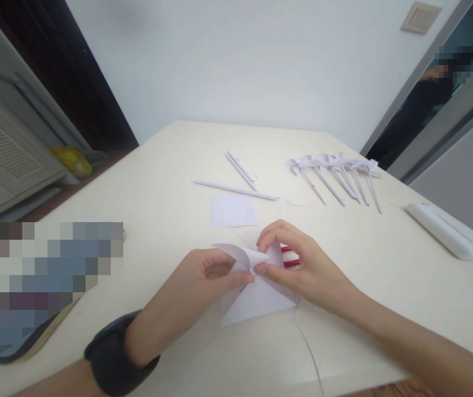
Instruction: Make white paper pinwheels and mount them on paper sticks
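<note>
Between my two hands is a white paper pinwheel (256,300), its corners curled in toward the middle and one wide flap still flat toward me. My left hand (215,275) pinches the paper near its centre from the left, thumb on top. From the right, my right hand (292,256) pinches the curled part with thumb and fingers. Red handles (291,263), perhaps of scissors, show partly behind my right hand. Just beyond lies a square sheet of white paper (233,211). A thin wire (308,344) runs from beside the pinwheel toward the near edge.
Rolled paper sticks (236,190) lie farther back. Several finished pinwheels on sticks (335,165) rest in a row at the back right. A white packet (447,231) lies at the right edge, a blurred object (33,286) at the left. Someone's dark sleeve (426,99) shows beyond the doorway.
</note>
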The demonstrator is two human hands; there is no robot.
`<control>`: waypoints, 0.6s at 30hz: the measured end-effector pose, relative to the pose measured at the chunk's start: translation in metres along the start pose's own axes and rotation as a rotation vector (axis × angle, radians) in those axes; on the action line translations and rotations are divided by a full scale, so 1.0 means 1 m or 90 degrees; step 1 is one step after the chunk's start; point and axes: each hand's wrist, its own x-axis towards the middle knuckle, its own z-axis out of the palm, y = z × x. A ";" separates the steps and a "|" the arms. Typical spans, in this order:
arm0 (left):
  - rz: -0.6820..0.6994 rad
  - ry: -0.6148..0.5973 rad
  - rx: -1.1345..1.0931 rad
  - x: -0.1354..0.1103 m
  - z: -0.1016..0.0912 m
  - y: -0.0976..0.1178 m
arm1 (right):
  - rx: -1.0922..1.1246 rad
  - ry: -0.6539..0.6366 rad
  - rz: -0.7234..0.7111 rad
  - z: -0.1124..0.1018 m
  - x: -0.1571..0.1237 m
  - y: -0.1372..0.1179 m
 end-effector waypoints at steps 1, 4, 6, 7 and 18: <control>-0.001 0.004 0.002 0.000 0.000 0.000 | -0.005 0.001 -0.002 0.000 0.000 0.000; -0.004 0.004 -0.015 -0.002 0.001 0.002 | -0.014 -0.007 -0.006 -0.001 -0.001 -0.001; -0.019 -0.013 -0.042 -0.002 0.001 0.003 | -0.014 -0.018 -0.008 -0.003 -0.001 -0.002; -0.028 -0.020 -0.056 -0.002 0.002 0.003 | -0.013 -0.020 -0.010 -0.005 -0.002 -0.003; -0.024 0.032 -0.080 -0.003 0.000 0.012 | -0.095 0.157 -0.127 -0.009 -0.005 -0.009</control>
